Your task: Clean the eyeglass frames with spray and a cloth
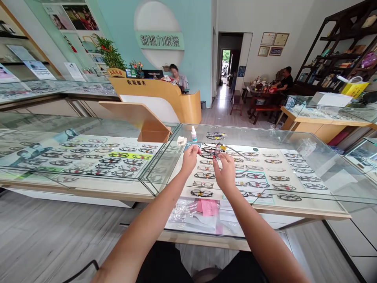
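Both my arms reach out over a glass display case (165, 184) full of eyeglass frames. My left hand (190, 158) is closed in a pinch on one end of a pair of glasses (212, 150). My right hand (225, 171) is closed on the other side of the same glasses, one temple sticking out to the right. The glasses hang just above the glass top. A small white spray bottle (194, 134) and a crumpled white cloth (182, 140) rest on the glass beyond my left hand.
Pink papers and clear plastic bags (203, 208) lie inside the case near me. A second case (73, 157) adjoins on the left, another (330, 112) stands at right. A person sits behind a wooden reception desk (165, 96); another sits at a far table (262, 92).
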Motion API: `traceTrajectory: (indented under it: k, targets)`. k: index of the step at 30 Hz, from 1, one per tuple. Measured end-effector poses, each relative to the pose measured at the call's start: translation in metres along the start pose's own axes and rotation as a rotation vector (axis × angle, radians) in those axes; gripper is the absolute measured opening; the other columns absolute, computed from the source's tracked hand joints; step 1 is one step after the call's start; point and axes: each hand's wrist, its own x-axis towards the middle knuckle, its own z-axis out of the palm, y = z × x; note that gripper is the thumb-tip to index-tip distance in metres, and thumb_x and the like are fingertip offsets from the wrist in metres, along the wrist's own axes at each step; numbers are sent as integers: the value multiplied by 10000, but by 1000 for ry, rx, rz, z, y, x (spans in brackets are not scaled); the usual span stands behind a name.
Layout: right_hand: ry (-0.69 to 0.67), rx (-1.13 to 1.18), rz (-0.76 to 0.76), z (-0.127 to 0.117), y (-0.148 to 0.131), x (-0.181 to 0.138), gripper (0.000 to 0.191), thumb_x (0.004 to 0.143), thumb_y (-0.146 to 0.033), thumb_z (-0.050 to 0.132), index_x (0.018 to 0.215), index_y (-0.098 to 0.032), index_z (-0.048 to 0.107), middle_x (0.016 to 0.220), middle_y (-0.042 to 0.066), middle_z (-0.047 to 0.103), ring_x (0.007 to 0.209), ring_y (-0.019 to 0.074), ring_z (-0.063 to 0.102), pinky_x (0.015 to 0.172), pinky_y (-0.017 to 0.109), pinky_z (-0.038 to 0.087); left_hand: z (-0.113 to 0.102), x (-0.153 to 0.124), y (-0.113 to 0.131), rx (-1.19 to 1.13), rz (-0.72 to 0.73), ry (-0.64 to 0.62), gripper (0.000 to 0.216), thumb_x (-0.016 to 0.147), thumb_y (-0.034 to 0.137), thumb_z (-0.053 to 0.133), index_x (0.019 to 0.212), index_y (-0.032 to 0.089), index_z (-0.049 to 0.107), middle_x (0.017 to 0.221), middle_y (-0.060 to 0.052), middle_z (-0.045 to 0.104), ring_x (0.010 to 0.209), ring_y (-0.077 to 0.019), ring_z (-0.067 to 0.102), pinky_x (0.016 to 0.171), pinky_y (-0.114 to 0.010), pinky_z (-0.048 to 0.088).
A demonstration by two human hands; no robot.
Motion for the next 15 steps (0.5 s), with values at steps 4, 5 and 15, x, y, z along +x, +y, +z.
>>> traceTrajectory:
  k: [4, 5, 15]
  targets:
    - [-9, -19, 25, 5, 2, -3, 321, 1138, -387, 521, 1204, -181, 759, 1253, 169, 759, 1145, 318, 656, 1038, 497, 526, -3, 51, -21, 144, -38, 157, 503, 1064, 641, 510, 779, 240, 612, 844, -61, 689, 815, -214, 614, 786, -347, 472]
    - [-8, -20, 28, 6, 2, -4, 324, 1140, -384, 513, 1202, -181, 758, 1256, 169, 758, 1150, 320, 652, 1043, 499, 519, -3, 64, -25, 213, -41, 202, 452, 1068, 599, 517, 817, 238, 624, 883, -64, 708, 835, -214, 624, 805, -345, 478]
    - [-34, -44, 31, 10, 0, -7, 317, 1150, -365, 470, 1251, -216, 732, 1246, 161, 760, 1144, 354, 657, 1035, 533, 496, 7, 147, -49, 349, -95, 306, 461, 872, 270, 795, 1299, 223, 628, 1362, -157, 721, 1295, -325, 620, 1113, -434, 428]
